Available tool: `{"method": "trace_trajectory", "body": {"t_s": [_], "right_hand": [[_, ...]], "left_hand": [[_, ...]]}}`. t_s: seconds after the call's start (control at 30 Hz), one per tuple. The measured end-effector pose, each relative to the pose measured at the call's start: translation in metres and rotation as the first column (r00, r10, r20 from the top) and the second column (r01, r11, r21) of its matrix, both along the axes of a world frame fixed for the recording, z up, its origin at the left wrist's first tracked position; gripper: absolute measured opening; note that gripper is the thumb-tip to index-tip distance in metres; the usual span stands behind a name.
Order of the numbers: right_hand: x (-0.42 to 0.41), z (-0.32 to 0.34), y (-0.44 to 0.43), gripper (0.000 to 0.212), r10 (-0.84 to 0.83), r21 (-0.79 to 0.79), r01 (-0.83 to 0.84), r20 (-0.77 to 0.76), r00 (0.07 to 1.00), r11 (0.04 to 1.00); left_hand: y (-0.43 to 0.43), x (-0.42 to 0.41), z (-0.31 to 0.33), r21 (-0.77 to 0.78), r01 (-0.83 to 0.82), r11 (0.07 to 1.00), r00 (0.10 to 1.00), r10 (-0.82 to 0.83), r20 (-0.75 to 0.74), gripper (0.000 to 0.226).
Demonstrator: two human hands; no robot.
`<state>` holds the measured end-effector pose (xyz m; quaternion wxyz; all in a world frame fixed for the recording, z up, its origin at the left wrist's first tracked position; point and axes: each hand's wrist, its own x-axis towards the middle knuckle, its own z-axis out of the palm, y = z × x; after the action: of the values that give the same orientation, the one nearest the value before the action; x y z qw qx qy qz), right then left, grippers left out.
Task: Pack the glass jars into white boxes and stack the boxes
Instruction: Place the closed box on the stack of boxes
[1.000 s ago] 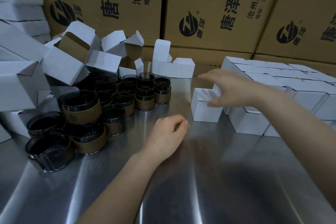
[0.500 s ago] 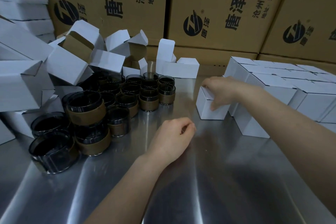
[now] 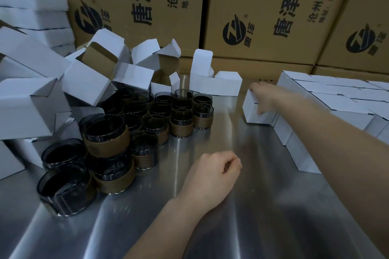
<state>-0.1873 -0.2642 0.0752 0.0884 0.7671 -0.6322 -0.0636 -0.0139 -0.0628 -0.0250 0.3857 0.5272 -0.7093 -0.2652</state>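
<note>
Several dark glass jars (image 3: 181, 120) with brown paper sleeves stand clustered at the left of the steel table (image 3: 242, 206). Behind and left of them lies a heap of open white boxes (image 3: 90, 82). At the right, closed white boxes (image 3: 336, 99) sit packed in rows. My right hand (image 3: 265, 99) grips a closed white box (image 3: 255, 114) at the near-left corner of that group, fingers over its top and thumb on its front. My left hand (image 3: 212, 176) rests on the table in the middle, fingers loosely curled, holding nothing.
Large brown cartons (image 3: 263, 10) with printed logos wall off the back of the table. One white box (image 3: 214, 82) with a raised flap stands at the back centre. More white boxes (image 3: 33, 14) are stacked at the far left.
My right hand came down onto the closed white box and took hold of it beside the rows. My left hand stayed where it was.
</note>
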Motion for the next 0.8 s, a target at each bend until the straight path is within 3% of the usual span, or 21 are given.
{"method": "trace_trajectory", "body": {"t_s": [0.23, 0.37, 0.47, 0.6, 0.8], "right_hand": [[0.006, -0.004, -0.022, 0.058, -0.052, 0.088, 0.052, 0.004, 0.999, 0.995], [0.019, 0.002, -0.029, 0.044, -0.079, 0.168, 0.078, -0.005, 0.997, 0.983], [0.033, 0.001, -0.043, 0.048, 0.029, 0.077, -0.044, 0.19, 0.981, 0.996], [0.061, -0.002, -0.057, 0.049, 0.187, -0.061, -0.178, 0.419, 0.888, 0.982], [0.094, -0.012, -0.082, 0.054, 0.136, 0.015, -0.171, 0.54, 0.831, 0.985]], "left_hand": [[0.001, 0.002, 0.001, 0.017, 0.003, 1.0, 1.0, -0.002, -0.012, 0.025], [0.002, 0.001, 0.001, 0.017, 0.002, 1.0, 1.0, -0.002, -0.005, 0.024], [0.003, 0.001, 0.001, 0.005, -0.002, 1.0, 1.0, 0.002, 0.008, 0.022], [0.004, 0.001, 0.001, -0.061, 0.005, 0.998, 0.999, -0.002, 0.047, 0.02], [0.001, 0.003, 0.003, -0.046, 0.033, 0.998, 0.99, -0.026, 0.139, 0.026]]}}
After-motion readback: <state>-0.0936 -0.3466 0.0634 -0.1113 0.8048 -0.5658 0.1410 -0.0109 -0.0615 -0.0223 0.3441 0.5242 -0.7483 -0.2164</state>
